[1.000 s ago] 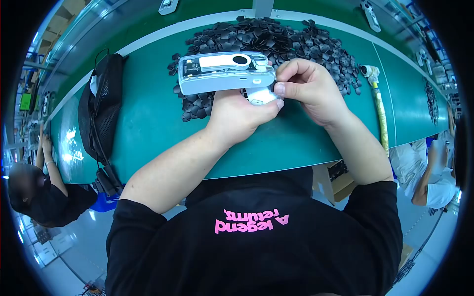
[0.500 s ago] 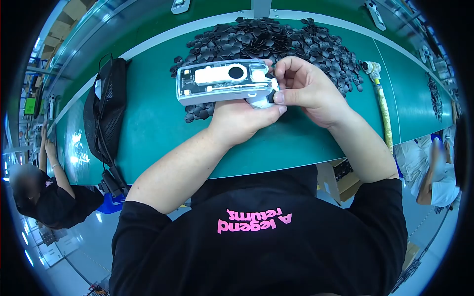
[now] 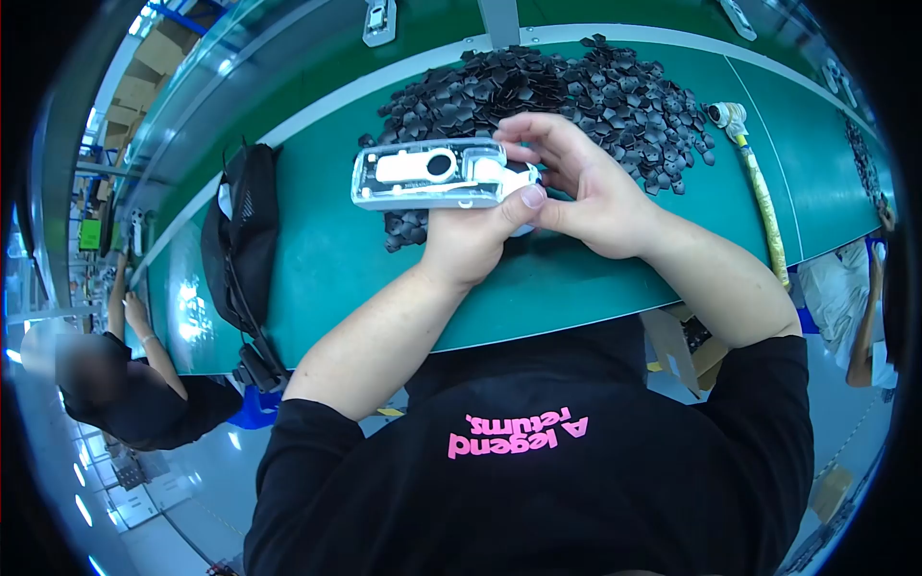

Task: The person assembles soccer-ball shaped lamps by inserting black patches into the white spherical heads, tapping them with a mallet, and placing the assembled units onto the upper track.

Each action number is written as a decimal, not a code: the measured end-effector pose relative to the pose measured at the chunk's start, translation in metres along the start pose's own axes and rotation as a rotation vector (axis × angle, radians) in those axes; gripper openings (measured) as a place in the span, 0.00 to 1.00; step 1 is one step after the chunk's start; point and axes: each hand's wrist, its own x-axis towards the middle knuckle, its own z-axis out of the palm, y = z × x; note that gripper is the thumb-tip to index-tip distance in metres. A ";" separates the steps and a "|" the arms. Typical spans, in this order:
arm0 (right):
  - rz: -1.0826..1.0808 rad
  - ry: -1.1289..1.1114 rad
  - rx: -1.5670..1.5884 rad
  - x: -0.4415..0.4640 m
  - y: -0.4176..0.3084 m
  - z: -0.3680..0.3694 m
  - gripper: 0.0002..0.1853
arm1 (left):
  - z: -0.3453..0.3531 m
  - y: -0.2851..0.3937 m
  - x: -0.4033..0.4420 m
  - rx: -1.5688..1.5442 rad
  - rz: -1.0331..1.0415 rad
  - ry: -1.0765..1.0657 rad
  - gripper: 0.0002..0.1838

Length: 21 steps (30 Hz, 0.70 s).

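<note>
My left hand (image 3: 466, 235) is closed around a white device with a clear casing (image 3: 423, 171), supporting it from below with the thumb over its right end. A round black spot and small white parts show on the device's upper face. My right hand (image 3: 600, 197) curls around the same right end, its thumb against it and its fingers bent behind. What lies between those fingertips is hidden. Behind both hands, a pile of small dark flat angular pieces (image 3: 538, 91) lies on the green work surface (image 3: 384, 298).
A black mesh bag (image 3: 245, 235) with cables lies to the left. On the right is a yellow-wrapped stick with a white head (image 3: 764, 197). Past the rail, a similar white device (image 3: 380, 21) lies on green. A co-worker (image 3: 125, 389) sits at far left; an open carton (image 3: 687, 350) stands below the edge.
The head view has shifted. The right fingers have loosened from their pinch and now extend farther over the device's end. The left thumb has come up onto that end.
</note>
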 end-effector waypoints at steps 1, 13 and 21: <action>-0.004 -0.058 -0.040 0.000 0.001 -0.003 0.40 | 0.000 0.000 -0.001 0.017 -0.001 -0.014 0.25; -0.080 -0.305 -0.132 0.003 -0.002 -0.016 0.44 | 0.004 -0.001 -0.008 0.121 0.059 -0.045 0.25; 0.065 -0.184 0.078 0.003 0.009 -0.001 0.52 | 0.002 -0.007 -0.009 0.218 0.216 -0.067 0.26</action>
